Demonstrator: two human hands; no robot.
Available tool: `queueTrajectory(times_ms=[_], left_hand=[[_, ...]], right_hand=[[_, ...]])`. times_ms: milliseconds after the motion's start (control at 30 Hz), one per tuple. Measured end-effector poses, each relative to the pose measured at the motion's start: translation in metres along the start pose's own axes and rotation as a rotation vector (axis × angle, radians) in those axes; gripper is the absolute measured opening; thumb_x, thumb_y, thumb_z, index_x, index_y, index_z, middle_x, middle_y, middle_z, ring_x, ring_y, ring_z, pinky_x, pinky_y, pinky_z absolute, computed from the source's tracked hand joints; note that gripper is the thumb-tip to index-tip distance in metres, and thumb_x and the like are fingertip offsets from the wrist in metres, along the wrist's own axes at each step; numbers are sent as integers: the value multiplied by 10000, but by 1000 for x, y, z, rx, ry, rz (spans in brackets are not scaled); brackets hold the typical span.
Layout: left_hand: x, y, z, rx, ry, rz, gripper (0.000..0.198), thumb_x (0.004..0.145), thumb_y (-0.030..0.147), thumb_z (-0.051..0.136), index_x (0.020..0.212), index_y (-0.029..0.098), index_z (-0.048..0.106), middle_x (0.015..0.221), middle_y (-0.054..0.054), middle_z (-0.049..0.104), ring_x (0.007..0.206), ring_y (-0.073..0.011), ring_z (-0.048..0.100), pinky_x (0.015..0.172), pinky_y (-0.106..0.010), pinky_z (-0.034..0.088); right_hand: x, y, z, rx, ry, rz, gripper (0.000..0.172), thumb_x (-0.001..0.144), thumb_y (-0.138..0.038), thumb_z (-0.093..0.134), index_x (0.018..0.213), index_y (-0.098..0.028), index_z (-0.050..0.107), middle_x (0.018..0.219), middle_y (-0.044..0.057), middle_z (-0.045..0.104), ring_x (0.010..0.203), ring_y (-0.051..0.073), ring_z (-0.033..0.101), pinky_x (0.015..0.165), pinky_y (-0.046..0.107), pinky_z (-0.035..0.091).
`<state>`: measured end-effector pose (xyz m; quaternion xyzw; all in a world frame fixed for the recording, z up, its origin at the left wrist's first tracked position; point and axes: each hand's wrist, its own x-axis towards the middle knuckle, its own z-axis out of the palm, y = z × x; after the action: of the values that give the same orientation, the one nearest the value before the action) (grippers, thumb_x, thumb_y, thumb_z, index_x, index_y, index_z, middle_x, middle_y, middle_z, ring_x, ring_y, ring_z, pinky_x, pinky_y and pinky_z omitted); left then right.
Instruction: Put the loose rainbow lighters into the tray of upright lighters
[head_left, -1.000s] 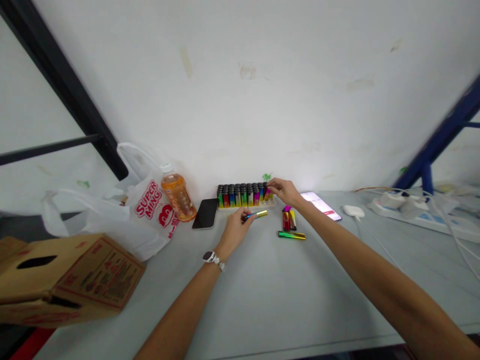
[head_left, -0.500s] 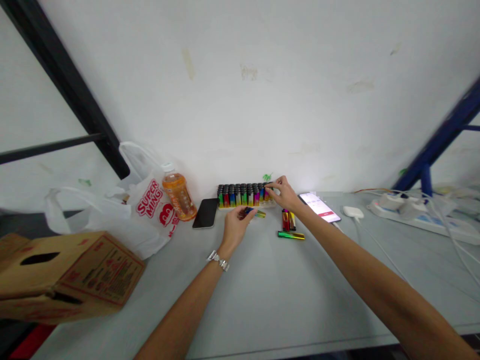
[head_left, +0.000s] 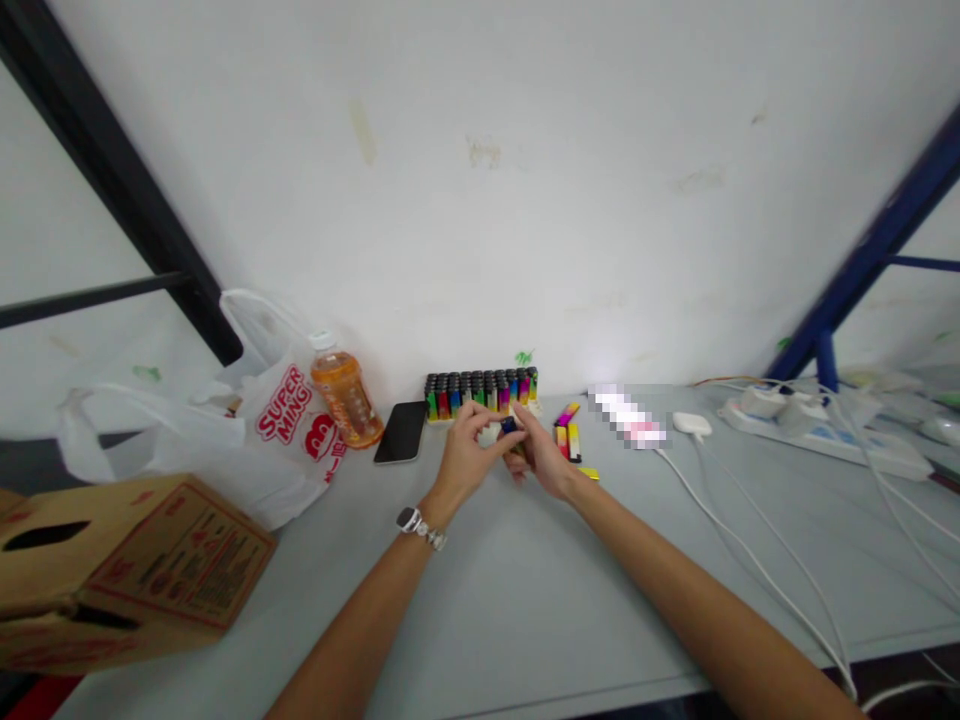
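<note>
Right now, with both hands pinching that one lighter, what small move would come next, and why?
Probably the lighter goes up to the tray of lighters by the wall. The left hand and right hand meet on it just in front of that tray, while other loose lighters lie beside them.

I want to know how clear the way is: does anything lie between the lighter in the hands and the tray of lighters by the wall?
Nothing visible does. Both hands, left hand and right hand, hold the lighter just in front of the tray of lighters; only bare table lies between.

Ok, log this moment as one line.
left hand: holds lighter | right hand: on same lighter | lighter tray: behind hands | table
</note>
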<state>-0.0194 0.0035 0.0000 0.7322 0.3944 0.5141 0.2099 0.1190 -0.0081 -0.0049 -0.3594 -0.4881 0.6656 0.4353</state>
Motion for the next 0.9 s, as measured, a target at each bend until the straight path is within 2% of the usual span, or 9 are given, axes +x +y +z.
queueTrajectory(times_ms=[67, 100, 200, 267, 400, 500, 667, 800, 900], left_hand=[[1, 1, -2, -10, 23, -17, 504, 723, 438, 797, 1149, 209, 658, 894, -12, 538, 766, -139, 499, 665, -250, 418], [1, 0, -3, -21, 30, -30, 517, 744, 442, 776, 1181, 205, 633, 895, -12, 537, 749, -134, 494, 650, -245, 414], [-1, -4, -5, -33, 8, -54, 329, 882, 463, 611, 1025, 171, 662, 854, -23, 557, 718, -135, 505, 622, -250, 398], [-3, -8, -4, -10, -26, -63, 359, 945, 475, 499, 896, 164, 673, 826, -33, 579, 724, -145, 526, 630, -261, 396], [-9, -18, 4, 43, -90, -83, 480, 998, 487, 366, 820, 169, 679, 768, -27, 591, 722, -156, 552, 682, -282, 413], [-13, -23, 9, 73, -146, -73, 500, 1001, 494, 353, 785, 174, 671, 763, -25, 589, 744, -162, 576, 732, -290, 428], [-15, -24, 12, 109, -225, -62, 500, 1004, 490, 343, 771, 180, 659, 787, -28, 596, 765, -169, 595, 763, -297, 437], [-15, -24, 12, 142, -260, -72, 508, 1004, 500, 330, 767, 185, 650, 794, -32, 592, 776, -177, 597, 766, -306, 434], [-16, -24, 12, 159, -278, -73, 514, 1004, 503, 321, 766, 188, 648, 799, -34, 582, 775, -180, 591, 771, -311, 435]], right_hand=[[-2, -2, 0, 87, 87, 37, 593, 829, -757, 415, 567, -227, 368, 418, -105, 223, 369, 62, 153, 377, 203, 153], [-3, -3, -1, 113, 121, 53, 593, 836, -748, 398, 556, -226, 356, 420, -109, 199, 371, 57, 119, 377, 203, 109], [-2, -4, -3, 141, 185, 67, 596, 866, -714, 322, 529, -222, 352, 412, -100, 197, 364, 55, 103, 377, 203, 64], [-1, -2, -3, 136, 255, 59, 565, 885, -656, 310, 518, -227, 329, 406, -91, 212, 354, 57, 115, 369, 204, 66], [1, 4, -1, 116, 370, 2, 512, 911, -555, 298, 519, -227, 327, 403, -75, 248, 339, 61, 148, 360, 206, 85], [-1, 4, -3, 160, 364, 14, 542, 895, -617, 333, 532, -216, 369, 405, -83, 235, 341, 55, 142, 369, 199, 81], [-4, -1, -8, 245, 268, 51, 664, 800, -822, 342, 533, -215, 378, 405, -94, 203, 362, 49, 105, 384, 201, 58], [-4, -1, -10, 241, 264, 37, 661, 793, -828, 350, 539, -219, 374, 394, -95, 211, 370, 52, 92, 389, 204, 54], [-4, -1, -10, 231, 278, 33, 621, 827, -770, 360, 540, -220, 376, 393, -93, 218, 361, 55, 106, 386, 205, 60]])
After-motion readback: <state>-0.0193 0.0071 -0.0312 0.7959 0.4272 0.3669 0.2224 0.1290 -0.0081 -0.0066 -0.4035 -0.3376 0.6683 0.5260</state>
